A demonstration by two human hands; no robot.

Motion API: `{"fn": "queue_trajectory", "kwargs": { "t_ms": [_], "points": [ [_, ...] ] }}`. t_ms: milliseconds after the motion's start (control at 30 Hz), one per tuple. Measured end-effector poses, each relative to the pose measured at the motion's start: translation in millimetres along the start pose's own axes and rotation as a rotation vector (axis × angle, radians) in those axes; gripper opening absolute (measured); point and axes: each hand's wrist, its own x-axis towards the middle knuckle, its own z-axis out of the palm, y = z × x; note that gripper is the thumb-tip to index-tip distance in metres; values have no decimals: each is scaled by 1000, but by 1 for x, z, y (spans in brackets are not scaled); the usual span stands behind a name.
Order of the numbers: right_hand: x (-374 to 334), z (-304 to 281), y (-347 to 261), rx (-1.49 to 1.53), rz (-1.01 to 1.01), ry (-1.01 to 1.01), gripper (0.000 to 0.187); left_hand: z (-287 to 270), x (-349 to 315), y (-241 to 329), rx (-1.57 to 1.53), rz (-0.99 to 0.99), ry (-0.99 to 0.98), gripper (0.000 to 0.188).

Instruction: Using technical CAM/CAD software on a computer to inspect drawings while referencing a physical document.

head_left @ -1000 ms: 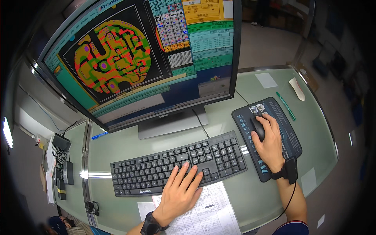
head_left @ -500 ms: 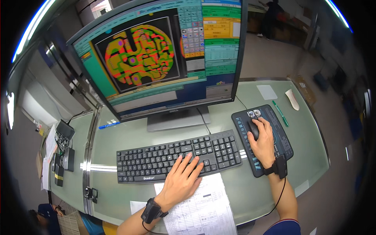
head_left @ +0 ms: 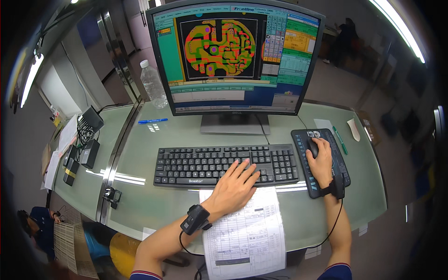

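Observation:
My left hand (head_left: 233,190) rests with its fingers spread over the lower right part of a black keyboard (head_left: 200,164). Its palm lies just past the keyboard's near edge, above a printed paper form (head_left: 245,238). A dark computer mouse (head_left: 312,148) is under my right hand (head_left: 322,164), whose fingers curve around it and partly hide it. Beneath the mouse lies a black patterned mouse pad (head_left: 342,165). Each wrist wears a black strapped device with a cable. Behind the keyboard, a monitor (head_left: 163,84) displays a round circuit layout in red, green and olive.
A clear plastic bottle (head_left: 153,85) and a blue pen (head_left: 153,121) are left of the monitor. A green pen (head_left: 340,140) lies right of the pad, near a pale curved object (head_left: 353,130). Black adapters (head_left: 90,154) with cables sit far left. Another person (head_left: 41,228) is at lower left.
The view has shifted and levelled, so the monitor looks more upright and the bottle has come into sight. Both hands keep their places on the keyboard and the mouse.

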Motion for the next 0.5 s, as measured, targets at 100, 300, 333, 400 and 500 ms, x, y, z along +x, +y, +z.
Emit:
{"fn": "queue_trajectory", "kwargs": {
  "t_ms": [100,300,333,400,500],
  "points": [
    [1,2,-1,12,-21,10,45,4,-2,-3,-7,-2,14,47],
    [1,4,0,12,-32,-1,45,5,-6,-4,-3,-6,29,46],
    [2,3,1,11,-41,-1,45,7,-5,-3,-11,-9,35,46],
    [2,4,2,9,-39,0,45,6,-5,-5,-5,-8,39,45],
    [2,5,3,8,-50,4,45,7,-4,-4,-20,-8,55,45]
  ]
}}
